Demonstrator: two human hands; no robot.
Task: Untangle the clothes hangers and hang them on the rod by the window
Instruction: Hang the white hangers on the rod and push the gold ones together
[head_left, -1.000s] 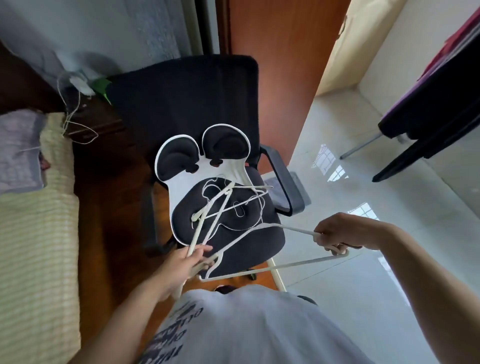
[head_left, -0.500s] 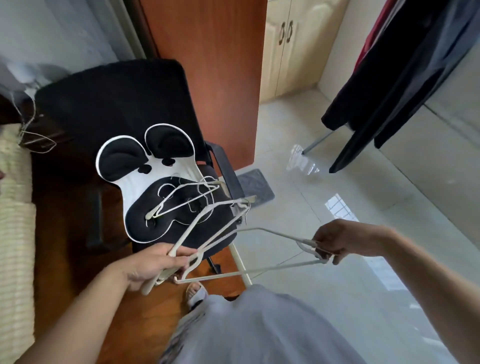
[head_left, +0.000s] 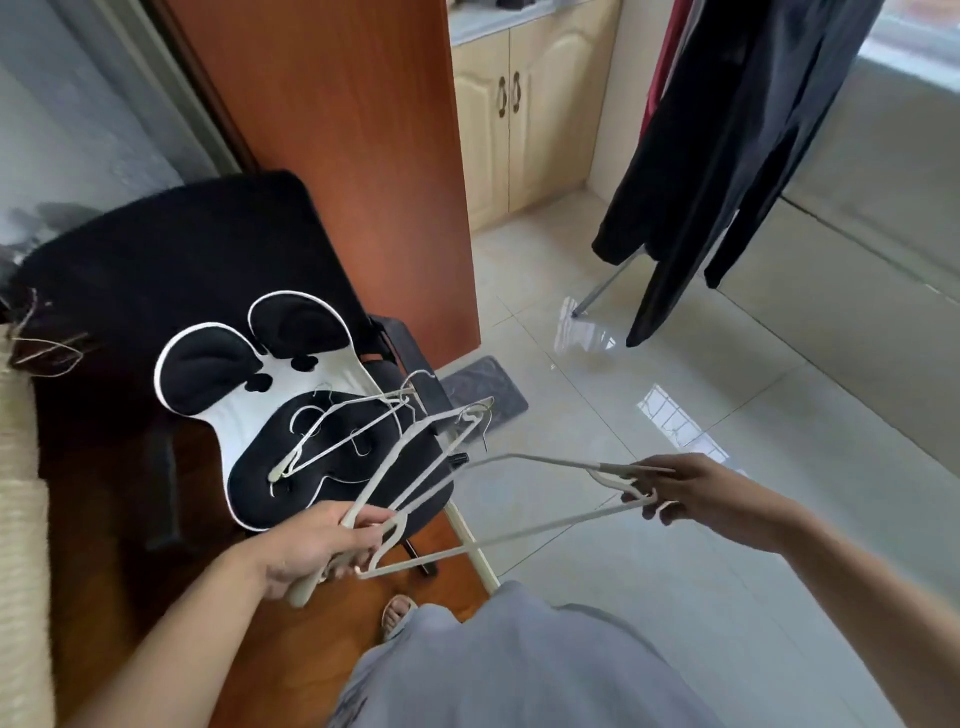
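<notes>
Landmark: black office chair (head_left: 171, 260) with a panda-face seat cushion (head_left: 332, 364), standing against an orange-brown door panel (head_left: 337, 130).

Left hand (head_left: 311, 545), just in front of the chair's seat edge: fingers curled round the ends of cream plastic hangers (head_left: 410, 467), whose long arms run up and away over the front corner of the seat. How many hangers are in this grip cannot be told for sure; at least two arms show, with wire hooks at their far ends near the chair's armrest (head_left: 400, 338).

Right hand (head_left: 701, 493), well to the right of the chair, over pale floor tiles (head_left: 675, 597): thumb and fingers pinch one corner of a single cream hanger (head_left: 530, 540). This hanger stretches back toward the chair; its other corner sits beside the left hand, touching or crossing the held bundle there, which of the two I cannot tell.

On the cushion itself: a loose tangle of hangers (head_left: 337, 436), cream arms with thin wire hooks, lying on the dark lower part of the panda face, apart from both hands.

Beyond the chair, past the door panel: cream cabinet (head_left: 519, 145), both doors closed, contents unseen. Further right of the chair, dark garments (head_left: 727, 156) hang down, a red one (head_left: 665, 67) behind them. The rod is out of frame.

A grey shirt (head_left: 519, 665) and a sandalled foot (head_left: 397, 613) show in front of the chair.
</notes>
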